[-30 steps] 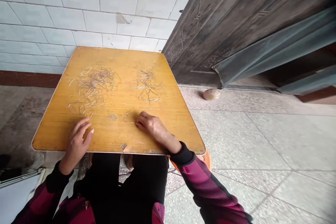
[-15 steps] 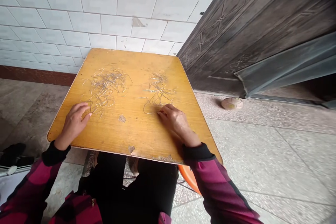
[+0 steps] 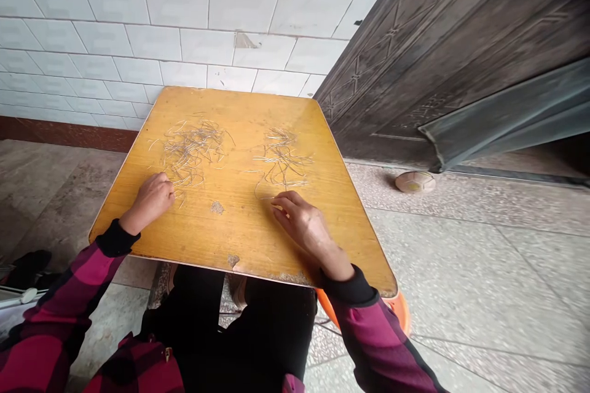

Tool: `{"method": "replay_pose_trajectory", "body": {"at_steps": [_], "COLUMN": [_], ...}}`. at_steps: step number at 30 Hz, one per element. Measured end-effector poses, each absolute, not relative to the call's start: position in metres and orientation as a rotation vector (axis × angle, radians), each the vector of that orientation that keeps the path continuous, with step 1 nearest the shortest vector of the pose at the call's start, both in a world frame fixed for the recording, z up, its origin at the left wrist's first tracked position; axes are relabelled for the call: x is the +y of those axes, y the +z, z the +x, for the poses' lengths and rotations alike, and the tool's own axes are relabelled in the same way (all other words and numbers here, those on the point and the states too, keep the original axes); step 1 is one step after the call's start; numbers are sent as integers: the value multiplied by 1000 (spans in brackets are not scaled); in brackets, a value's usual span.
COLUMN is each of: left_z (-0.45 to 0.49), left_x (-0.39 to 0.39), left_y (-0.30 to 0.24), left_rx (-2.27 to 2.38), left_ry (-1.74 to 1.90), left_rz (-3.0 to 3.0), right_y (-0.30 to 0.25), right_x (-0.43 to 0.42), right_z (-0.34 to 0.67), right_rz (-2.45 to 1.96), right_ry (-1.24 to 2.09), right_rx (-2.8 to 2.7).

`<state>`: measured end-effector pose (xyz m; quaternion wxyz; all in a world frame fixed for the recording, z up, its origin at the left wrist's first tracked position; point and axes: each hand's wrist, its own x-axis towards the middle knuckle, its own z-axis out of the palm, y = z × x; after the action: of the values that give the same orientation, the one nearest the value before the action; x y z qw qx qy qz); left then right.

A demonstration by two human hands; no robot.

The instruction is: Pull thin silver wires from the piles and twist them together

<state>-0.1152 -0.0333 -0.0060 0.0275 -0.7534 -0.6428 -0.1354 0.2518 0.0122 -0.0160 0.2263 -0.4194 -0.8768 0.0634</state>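
The yellow wood-veneer tabletop (image 3: 249, 239) lies in front of me, with two loose tangles of thin metal wire on it. My left hand (image 3: 151, 201) rests, fingers curled, at the lower edge of the left wire tangle (image 3: 188, 150). Whether it pinches a strand is hidden. My right hand (image 3: 303, 230) lies flat-fingered on the table, its fingertips just below the right wire tangle (image 3: 281, 163). A stray strand of that tangle curves down close to those fingertips. Nothing shows held in that hand.
A white tiled wall (image 3: 207, 18) stands behind the table. A dark weathered door (image 3: 437, 73) fills the upper right. A pale round stone (image 3: 415, 182) sits on the speckled floor near it. An orange stool (image 3: 399, 310) shows below the table's right corner.
My left hand has slid up the table to the left wire tangle. The view has turned, shifting the table to the right. The right hand stays near the lower right tangle.
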Motion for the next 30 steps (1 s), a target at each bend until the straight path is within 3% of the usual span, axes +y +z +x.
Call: {"method": "replay_pose_trajectory", "body": {"at_steps": [5, 14, 22, 26, 30], "left_z": [-120, -123, -108, -93, -68], "left_x": [-28, -31, -8, -4, -7], "left_y": [3, 50, 43, 39, 24], "left_rx": [-2056, -2331, -2153, -2124, -2166], "left_ry": [-673, -2231, -3228, -3269, -2778], "left_rz": [-2401, -2187, -1805, -1866, -2210], "right_y": [-17, -15, -6, 4, 7], "right_x": [4, 4, 7, 11, 15], "right_z": [254, 250, 237, 204, 153], "right_rz": [-1137, -1063, -985, -868, -793], "right_ry": [154, 190, 414, 694, 1142], "right_rx": [-2414, -2389, -2372, -2242, -1962]}}
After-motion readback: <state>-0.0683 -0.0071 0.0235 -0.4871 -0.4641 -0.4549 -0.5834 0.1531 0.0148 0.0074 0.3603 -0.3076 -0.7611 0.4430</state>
